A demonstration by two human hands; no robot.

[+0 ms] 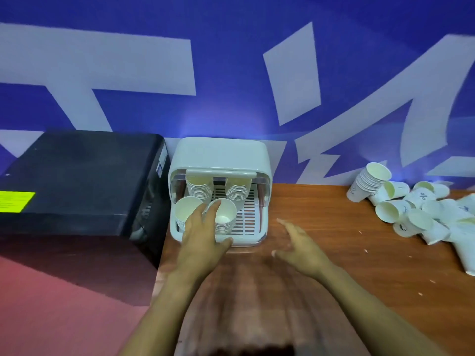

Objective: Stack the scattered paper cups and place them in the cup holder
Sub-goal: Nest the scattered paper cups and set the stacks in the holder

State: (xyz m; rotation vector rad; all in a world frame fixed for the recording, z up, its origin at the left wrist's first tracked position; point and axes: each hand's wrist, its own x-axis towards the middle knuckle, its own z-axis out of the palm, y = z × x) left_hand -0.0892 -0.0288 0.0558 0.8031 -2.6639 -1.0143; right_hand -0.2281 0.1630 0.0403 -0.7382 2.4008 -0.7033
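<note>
Dark blurred shape (253, 351) at bottom edge sits nearest the cam, cut off, can't tell what it is. Behind it, wooden table (321, 291) runs to the blue wall w/ big pale lettering (231, 60), letters cropped by frame and unreadable. Black box-like appliance (77, 181) stands left of the table, yellow label on its side too blurred to read; left end cut off.

White cup holder (219, 160) sits at the table's back-left corner, just beside the black box, lid raised, slatted tray inside. Four cup stacks (198, 188) stand in it: two at back partly hidden under the lid, two in front. Left hand (203, 242) reaches over the holder's front rim, fingers straight and spread, touching the front-right stack (223, 217); palm hides that stack's base, so grip vs. plain touch isn't fully clear. Right hand (299, 246) hovers above the table just right of the holder, fingers spread, holding nothing, motion-blurred.

Loose paper cups (424, 214) lie heaped at far right, well apart from the holder, some nested, pile cut off by frame edge.
</note>
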